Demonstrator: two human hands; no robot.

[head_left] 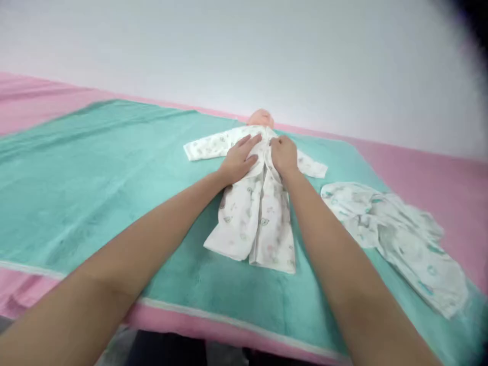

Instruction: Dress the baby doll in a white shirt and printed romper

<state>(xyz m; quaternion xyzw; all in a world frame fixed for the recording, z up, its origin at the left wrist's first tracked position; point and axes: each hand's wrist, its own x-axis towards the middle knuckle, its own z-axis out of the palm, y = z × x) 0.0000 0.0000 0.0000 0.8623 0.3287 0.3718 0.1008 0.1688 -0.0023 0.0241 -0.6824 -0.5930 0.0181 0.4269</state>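
A baby doll (262, 117) lies on its back, dressed in a white patterned jacket (213, 145) with both sleeves spread out sideways. White patterned trousers (238, 218) cover its legs, the two hems pointing toward me. My left hand (241, 158) rests on the left side of the jacket's chest, fingers spread. On the other side of the front opening, my right hand (284, 154) is closed, its fingers curled at the jacket's front edge. What lies inside those curled fingers is mostly hidden, but jacket cloth runs into them.
A crumpled white cloth (404, 239) with green markings lies on the right. Under everything spreads a teal blanket (95, 188) over a pink cover (430, 188). A plain pale wall (244, 56) stands behind the far edge.
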